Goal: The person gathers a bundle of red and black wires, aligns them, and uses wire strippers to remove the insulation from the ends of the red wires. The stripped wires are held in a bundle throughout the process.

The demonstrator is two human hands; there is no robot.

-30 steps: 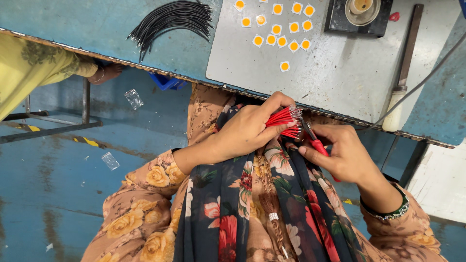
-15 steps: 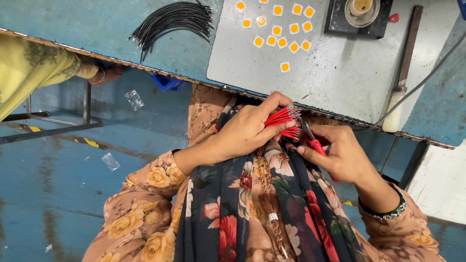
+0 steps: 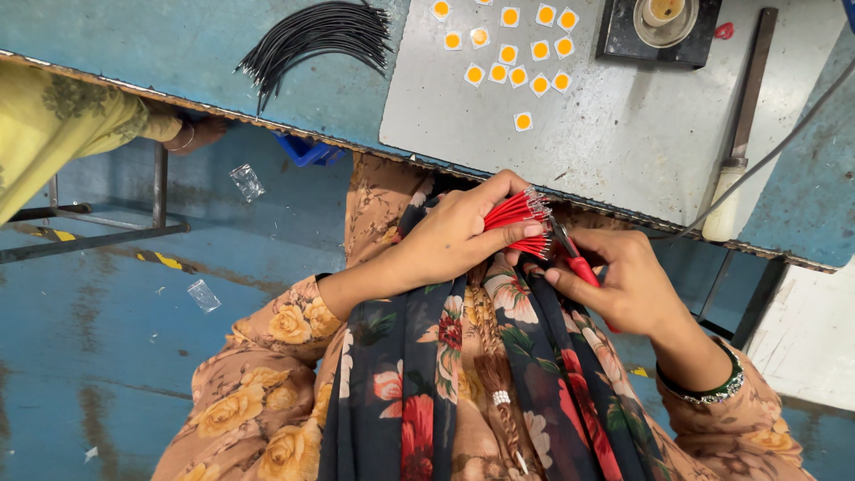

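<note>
Wire bundle (image 3: 515, 221) sits in left hand (image 3: 454, 236), just below bench (image 3: 178, 53) front edge; right hand (image 3: 623, 285) w/ cutter (image 3: 570, 254) is right beside it, tip at the wire ends. On bench: loose wires (image 3: 312, 36) far left, metal plate (image 3: 623, 134) to their right w/ square chips (image 3: 521, 53) at its back & lamp holder (image 3: 659, 22) at back-right corner. Another person's hand (image 3: 200, 134) is under bench edge, far left.

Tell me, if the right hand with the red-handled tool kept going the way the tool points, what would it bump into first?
Most likely the bundle of short red wires held in the left hand: the right hand aims its red-handled tool at their bare tips.
</note>
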